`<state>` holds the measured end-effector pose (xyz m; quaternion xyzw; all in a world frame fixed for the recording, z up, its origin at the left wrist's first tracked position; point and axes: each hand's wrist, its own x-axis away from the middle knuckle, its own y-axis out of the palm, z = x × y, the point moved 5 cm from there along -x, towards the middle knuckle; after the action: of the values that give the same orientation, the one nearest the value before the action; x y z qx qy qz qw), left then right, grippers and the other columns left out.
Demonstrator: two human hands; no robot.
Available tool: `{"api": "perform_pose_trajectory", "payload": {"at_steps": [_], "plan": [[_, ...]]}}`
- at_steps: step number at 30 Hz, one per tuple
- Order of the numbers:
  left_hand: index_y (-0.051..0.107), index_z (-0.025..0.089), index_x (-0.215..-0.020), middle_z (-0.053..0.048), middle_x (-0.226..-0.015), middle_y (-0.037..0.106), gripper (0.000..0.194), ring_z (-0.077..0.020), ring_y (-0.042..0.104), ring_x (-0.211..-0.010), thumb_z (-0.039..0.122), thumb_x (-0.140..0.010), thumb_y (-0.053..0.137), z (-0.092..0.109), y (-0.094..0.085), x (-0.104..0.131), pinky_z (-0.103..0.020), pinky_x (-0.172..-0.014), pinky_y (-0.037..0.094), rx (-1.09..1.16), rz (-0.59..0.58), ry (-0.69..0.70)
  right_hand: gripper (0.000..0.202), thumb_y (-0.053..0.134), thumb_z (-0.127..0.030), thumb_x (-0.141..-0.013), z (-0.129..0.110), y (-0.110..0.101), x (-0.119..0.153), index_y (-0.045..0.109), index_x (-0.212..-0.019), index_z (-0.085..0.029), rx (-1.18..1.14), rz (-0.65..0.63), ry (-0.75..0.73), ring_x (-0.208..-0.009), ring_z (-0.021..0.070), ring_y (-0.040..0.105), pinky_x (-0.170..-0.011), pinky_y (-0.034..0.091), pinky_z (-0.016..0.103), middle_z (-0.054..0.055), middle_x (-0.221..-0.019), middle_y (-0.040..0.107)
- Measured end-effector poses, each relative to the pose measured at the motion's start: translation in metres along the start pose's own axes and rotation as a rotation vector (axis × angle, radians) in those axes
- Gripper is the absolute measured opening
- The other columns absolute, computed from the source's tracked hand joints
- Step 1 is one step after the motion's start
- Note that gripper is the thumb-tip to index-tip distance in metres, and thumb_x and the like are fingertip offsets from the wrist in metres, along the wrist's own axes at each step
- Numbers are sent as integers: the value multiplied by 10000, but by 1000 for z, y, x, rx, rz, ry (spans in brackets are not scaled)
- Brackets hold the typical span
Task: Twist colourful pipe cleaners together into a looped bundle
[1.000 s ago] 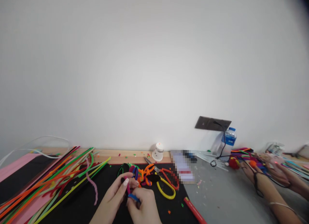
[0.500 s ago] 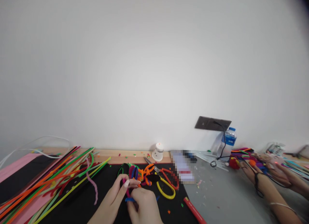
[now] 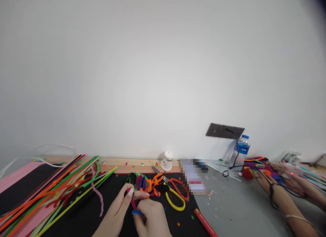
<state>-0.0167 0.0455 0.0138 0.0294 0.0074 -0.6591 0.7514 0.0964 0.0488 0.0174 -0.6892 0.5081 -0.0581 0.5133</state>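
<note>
My left hand pinches a magenta pipe cleaner between thumb and fingers, low in the middle of the head view. Close beside it, my right hand is closed around a blue pipe cleaner, whose end pokes out at the thumb side. The magenta and blue pieces meet between my hands; how they are joined is hidden by my fingers. Just behind lies a bundle of bent pipe cleaners in orange, purple and green. Pliers with red and yellow handles rest right of the bundle.
Many loose pipe cleaners spread across the left. A white paper cup stands by the wall. A red stick-shaped item lies at front right. Farther right are a water bottle, a black cable and another person's hands.
My left thumb and fingers have shifted slightly left and down along the magenta pipe cleaner, showing more of it. My right hand has barely moved.
</note>
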Motion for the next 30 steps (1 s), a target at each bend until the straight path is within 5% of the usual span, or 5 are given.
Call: {"api": "perform_pose_trajectory", "payload": {"at_steps": [5, 12, 20, 30], "plan": [[508, 244, -848, 11, -831, 662, 254, -205, 575, -882, 486, -780, 470, -8, -6, -2, -274, -834, 428, -57, 45, 4, 142, 479, -66, -610, -2, -3, -1, 406, -566, -180, -49, 6, -2, -495, 93, 441, -461, 248, 185, -22, -566, 499], [533, 211, -959, -57, -885, 702, 368, -241, 612, -906, 502, -734, 544, -5, 8, -5, -347, -816, 469, 318, -155, -68, 179, 456, -72, -659, 4, -9, -4, 382, -527, -170, -180, 65, 107, -490, 80, 367, -478, 262, 176, -45, -514, 393], [595, 206, -934, -26, -874, 708, 250, -220, 613, -902, 393, -783, 524, -1, 4, -6, -322, -847, 449, 109, -161, 10, 217, 455, -68, -628, 2, -3, -2, 302, -520, -178, -154, 20, 72, -480, 76, 330, -469, 231, 184, -59, -508, 307], [626, 207, -917, -21, -903, 719, 191, -205, 620, -910, 317, -806, 516, -6, 7, -5, -293, -844, 452, 57, -233, 19, 136, 449, -74, -616, 0, -1, 2, 383, -572, -184, -21, -23, -17, -490, 92, 402, -469, 242, 191, -28, -549, 459]]}}
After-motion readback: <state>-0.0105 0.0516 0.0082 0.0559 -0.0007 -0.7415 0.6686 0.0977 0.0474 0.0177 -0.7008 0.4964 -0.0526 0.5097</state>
